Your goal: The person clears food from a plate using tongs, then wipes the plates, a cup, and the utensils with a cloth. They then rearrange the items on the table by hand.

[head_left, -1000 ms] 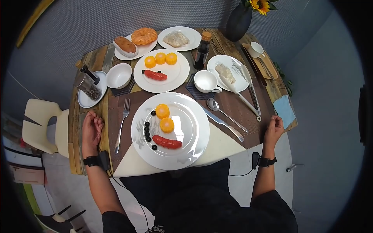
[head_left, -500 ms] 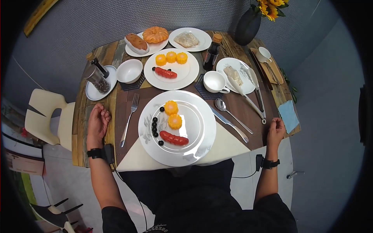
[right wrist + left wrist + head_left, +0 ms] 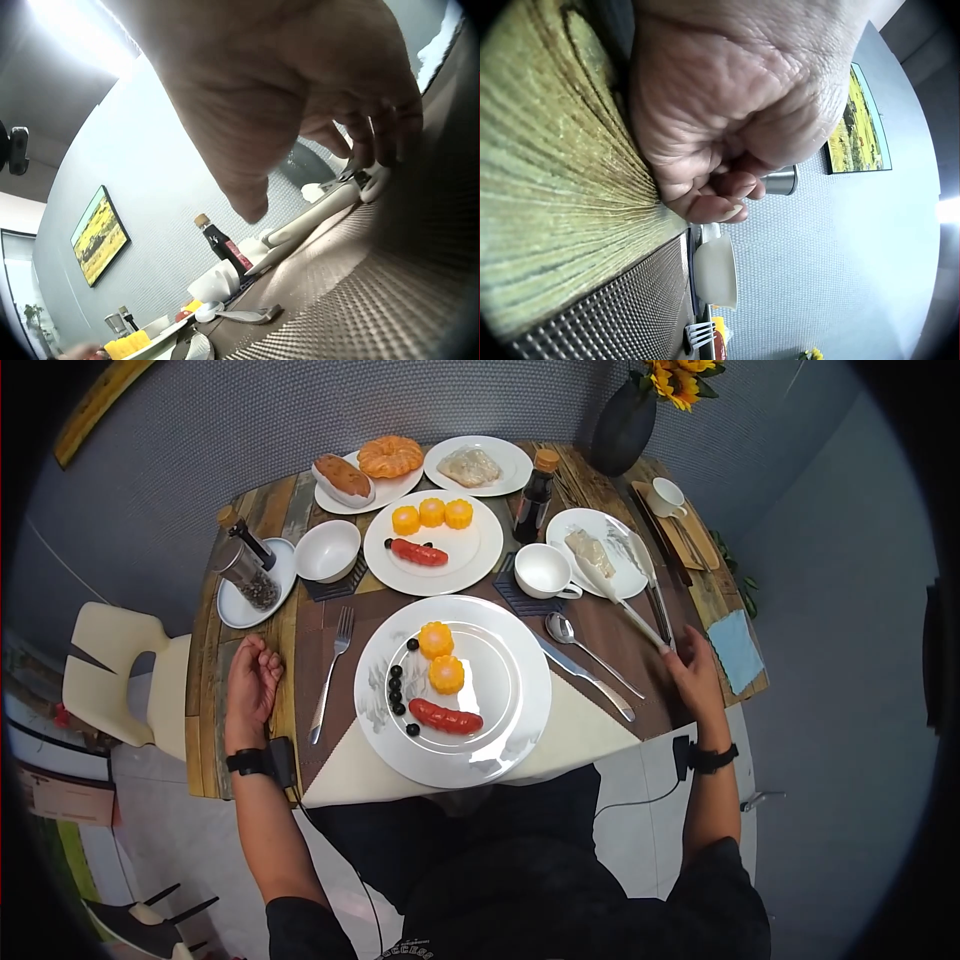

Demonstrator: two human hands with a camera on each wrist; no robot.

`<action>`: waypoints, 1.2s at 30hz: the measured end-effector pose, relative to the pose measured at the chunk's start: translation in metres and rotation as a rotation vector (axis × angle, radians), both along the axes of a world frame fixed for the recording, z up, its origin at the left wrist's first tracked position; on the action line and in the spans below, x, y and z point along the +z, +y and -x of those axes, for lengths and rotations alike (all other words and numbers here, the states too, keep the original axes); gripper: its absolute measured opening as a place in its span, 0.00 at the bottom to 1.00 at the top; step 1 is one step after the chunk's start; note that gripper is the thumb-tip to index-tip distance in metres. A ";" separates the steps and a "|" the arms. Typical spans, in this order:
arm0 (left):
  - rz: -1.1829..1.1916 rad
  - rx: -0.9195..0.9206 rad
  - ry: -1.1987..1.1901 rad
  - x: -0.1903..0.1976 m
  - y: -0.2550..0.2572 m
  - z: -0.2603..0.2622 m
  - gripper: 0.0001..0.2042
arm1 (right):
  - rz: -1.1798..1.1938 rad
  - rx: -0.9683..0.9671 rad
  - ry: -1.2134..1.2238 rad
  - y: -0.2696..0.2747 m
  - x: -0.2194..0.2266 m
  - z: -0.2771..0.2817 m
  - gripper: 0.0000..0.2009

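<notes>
In the head view my right hand (image 3: 697, 675) is at the table's right side, thumb and fingers spread about the near end of the tongs (image 3: 643, 627). The right wrist view has the thumb apart from the white tong handle (image 3: 322, 214), with the other fingertips right at its end. The tongs' far end lies over a white plate (image 3: 627, 583) bearing a clear-wrapped pale food piece (image 3: 588, 553). My left hand (image 3: 254, 682) rests on the wood at the left, fingers loosely curled and holding nothing, left of the fork (image 3: 333, 670).
A large plate (image 3: 535, 690) in front holds corn pieces (image 3: 437, 641), a sausage (image 3: 445, 717) and several black round pieces (image 3: 396, 685). A knife (image 3: 590, 682), spoon (image 3: 590, 650), white cup (image 3: 541, 572), bowl (image 3: 328, 552) and dark bottle (image 3: 534, 505) stand around it. A blue cloth (image 3: 735, 648) lies at right.
My right hand has moved forward and left to the tong ends, and its fingers have opened out. My left hand stays on the table. The head view has shifted slightly.
</notes>
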State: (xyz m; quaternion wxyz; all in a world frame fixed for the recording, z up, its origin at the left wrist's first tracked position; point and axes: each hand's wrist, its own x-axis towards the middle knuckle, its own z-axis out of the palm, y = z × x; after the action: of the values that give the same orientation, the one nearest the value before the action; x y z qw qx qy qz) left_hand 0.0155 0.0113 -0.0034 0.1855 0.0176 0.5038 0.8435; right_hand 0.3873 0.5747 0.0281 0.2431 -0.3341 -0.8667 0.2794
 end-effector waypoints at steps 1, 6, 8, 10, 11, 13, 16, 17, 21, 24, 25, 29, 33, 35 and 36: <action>-0.008 -0.006 0.007 -0.001 -0.001 0.000 0.05 | 0.001 -0.006 -0.001 -0.005 0.009 0.007 0.37; -0.039 -0.013 0.013 -0.005 -0.004 0.003 0.05 | -0.158 0.081 -0.319 -0.001 0.022 0.038 0.37; -0.043 -0.020 0.007 -0.004 -0.003 0.003 0.05 | -0.156 0.066 -0.397 0.005 0.020 0.042 0.36; -0.038 -0.018 0.012 -0.004 -0.003 0.003 0.05 | -0.171 0.083 -0.303 0.008 0.014 0.039 0.32; -0.026 -0.026 0.017 -0.004 -0.002 0.003 0.05 | -0.179 0.086 -0.306 0.008 0.012 0.038 0.32; -0.031 -0.021 0.011 -0.003 -0.001 0.003 0.05 | -0.143 0.086 -0.195 0.007 0.014 0.035 0.28; -0.029 -0.018 0.006 -0.003 0.001 0.002 0.05 | 0.063 0.127 -0.113 -0.003 0.028 0.030 0.25; -0.023 -0.018 0.014 -0.002 0.000 0.002 0.05 | 0.060 0.132 -0.117 -0.003 0.026 0.028 0.25; -0.013 -0.044 0.026 -0.002 -0.001 0.002 0.05 | -0.082 0.099 -0.019 -0.012 0.037 0.026 0.20; 0.001 -0.043 0.036 -0.003 0.000 0.002 0.05 | -0.089 0.109 -0.094 -0.019 0.055 0.032 0.18; 0.000 -0.045 0.035 -0.002 0.000 0.002 0.05 | -0.103 0.129 -0.135 -0.019 0.057 0.034 0.18; 0.009 -0.033 0.032 -0.001 0.000 0.002 0.05 | -0.106 0.130 -0.158 -0.016 0.059 0.043 0.17; 0.012 -0.030 0.026 0.002 0.002 0.000 0.06 | -0.100 0.150 -0.175 -0.013 0.064 0.046 0.16; 0.019 -0.032 0.024 0.004 0.003 -0.001 0.05 | -0.088 0.152 -0.181 -0.014 0.070 0.046 0.15; 0.026 -0.037 0.026 0.005 0.003 -0.001 0.05 | -0.082 0.137 -0.199 -0.014 0.073 0.047 0.15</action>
State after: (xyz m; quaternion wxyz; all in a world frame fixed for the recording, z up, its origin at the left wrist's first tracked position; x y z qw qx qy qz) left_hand 0.0165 0.0147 0.0015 0.1944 0.0355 0.5169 0.8329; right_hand 0.3403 0.5607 0.1014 0.1495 -0.2901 -0.9181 0.2250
